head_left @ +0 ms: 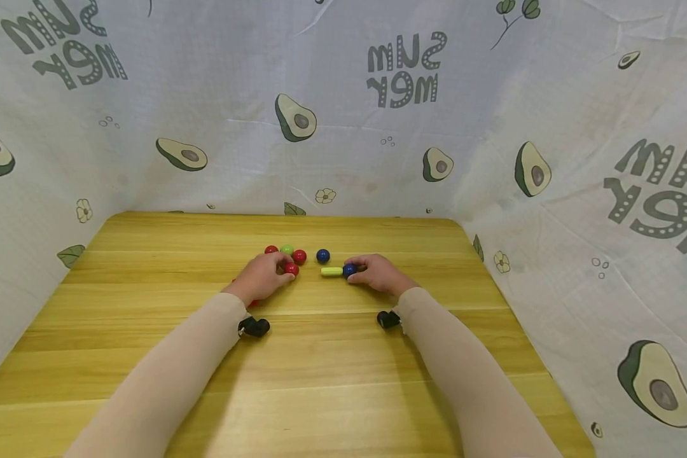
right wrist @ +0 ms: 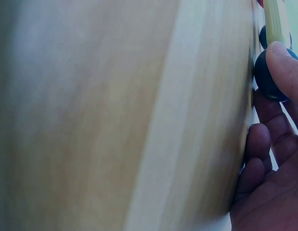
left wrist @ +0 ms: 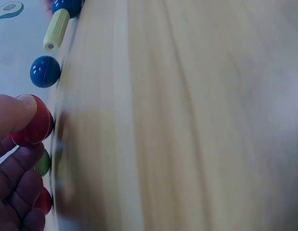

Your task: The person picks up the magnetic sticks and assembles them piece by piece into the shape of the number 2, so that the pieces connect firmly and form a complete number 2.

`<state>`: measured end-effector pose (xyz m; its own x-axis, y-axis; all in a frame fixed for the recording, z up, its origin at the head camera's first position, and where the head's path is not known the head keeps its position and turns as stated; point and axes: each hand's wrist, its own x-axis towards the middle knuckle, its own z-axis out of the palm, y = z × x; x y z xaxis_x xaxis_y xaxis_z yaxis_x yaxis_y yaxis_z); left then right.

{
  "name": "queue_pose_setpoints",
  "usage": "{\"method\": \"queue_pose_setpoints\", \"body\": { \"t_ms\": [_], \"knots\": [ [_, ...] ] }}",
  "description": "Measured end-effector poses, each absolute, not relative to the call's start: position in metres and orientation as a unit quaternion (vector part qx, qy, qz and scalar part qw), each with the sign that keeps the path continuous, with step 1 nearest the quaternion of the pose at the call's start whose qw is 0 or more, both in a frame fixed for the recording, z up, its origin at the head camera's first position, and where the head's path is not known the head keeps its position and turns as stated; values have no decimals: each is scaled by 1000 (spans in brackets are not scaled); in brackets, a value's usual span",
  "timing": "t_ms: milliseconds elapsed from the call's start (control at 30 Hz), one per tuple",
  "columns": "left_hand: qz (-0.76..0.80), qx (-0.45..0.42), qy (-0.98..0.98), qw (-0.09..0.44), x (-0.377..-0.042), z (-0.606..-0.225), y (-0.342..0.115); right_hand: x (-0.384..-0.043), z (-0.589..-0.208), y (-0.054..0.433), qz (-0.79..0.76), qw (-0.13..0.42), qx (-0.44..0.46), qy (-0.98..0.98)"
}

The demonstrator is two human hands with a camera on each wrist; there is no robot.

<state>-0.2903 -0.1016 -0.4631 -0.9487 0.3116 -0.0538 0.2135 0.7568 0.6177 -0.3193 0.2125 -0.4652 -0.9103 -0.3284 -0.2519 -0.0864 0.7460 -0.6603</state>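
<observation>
My left hand (head_left: 261, 277) pinches a glossy red ball (head_left: 291, 269) between thumb and fingers, close to the tabletop; the left wrist view shows the thumb across this red ball (left wrist: 39, 127). Opposite it, my right hand (head_left: 380, 273) grips a dark blue ball (head_left: 350, 270). A short pale yellow-green ribbed stick (head_left: 331, 271) joins that ball and points left toward the red one, with a gap between. The stick's free end (left wrist: 51, 46) has a small hole. Just beyond the stick lies a loose blue ball (head_left: 323, 256).
Behind my left hand sit a green ball (head_left: 287, 249), a red ball (head_left: 300, 257) and another red ball (head_left: 271, 250). Red pieces (head_left: 254, 303) show partly under the left wrist. The wooden table (head_left: 309, 394) meets a printed cloth (head_left: 235, 83) at its back and right.
</observation>
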Motion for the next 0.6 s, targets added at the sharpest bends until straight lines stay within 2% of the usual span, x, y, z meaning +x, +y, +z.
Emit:
{"method": "queue_pose_setpoints", "body": {
  "t_ms": [600],
  "knots": [
    [311,159,935,69,-291,-465,-76,-316,-461,211,-337,181,-103,918]
  ]
}}
